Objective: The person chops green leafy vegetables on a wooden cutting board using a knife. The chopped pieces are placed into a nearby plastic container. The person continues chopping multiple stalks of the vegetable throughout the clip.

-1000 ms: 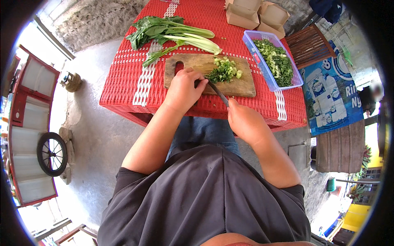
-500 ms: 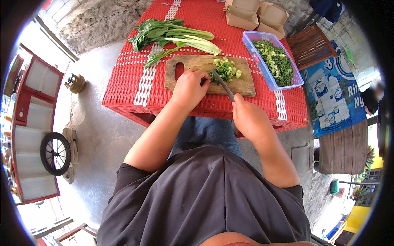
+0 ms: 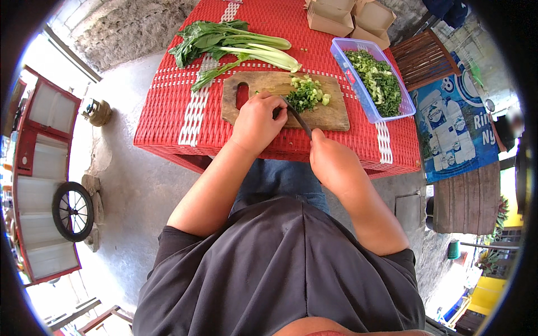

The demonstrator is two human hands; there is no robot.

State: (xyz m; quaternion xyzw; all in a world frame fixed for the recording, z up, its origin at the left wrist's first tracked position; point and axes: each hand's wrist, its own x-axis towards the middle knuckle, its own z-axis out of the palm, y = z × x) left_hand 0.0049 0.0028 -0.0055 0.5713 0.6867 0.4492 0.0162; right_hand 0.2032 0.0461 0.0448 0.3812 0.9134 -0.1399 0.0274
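Observation:
A wooden cutting board [image 3: 330, 119] with a handle slot lies at the near side of a red woven table. My right hand [image 3: 335, 161] is closed round the handle of a knife [image 3: 301, 123], whose blade slants up and left over the board. The blade's tip end is close against the fingers of my left hand [image 3: 258, 120]. That hand is curled down on the board's near left part; whatever its fingers hold is hidden. Right of the fingertips lies a pile of chopped greens [image 3: 305, 96], dark leaf bits and pale stem pieces.
Whole leafy stalks [image 3: 252, 47] lie beyond the board on the red table [image 3: 162, 120]. At the right stands a clear bluish plastic tub [image 3: 367, 109] of chopped greens. Open brown cardboard boxes [image 3: 329, 18] sit at the far edge. A wooden chair [image 3: 420, 61] stands right.
My right hand has drawn slightly left, bringing the knife from the edge of the chopped pile to beside my left fingers. My left hand keeps its curled place on the board.

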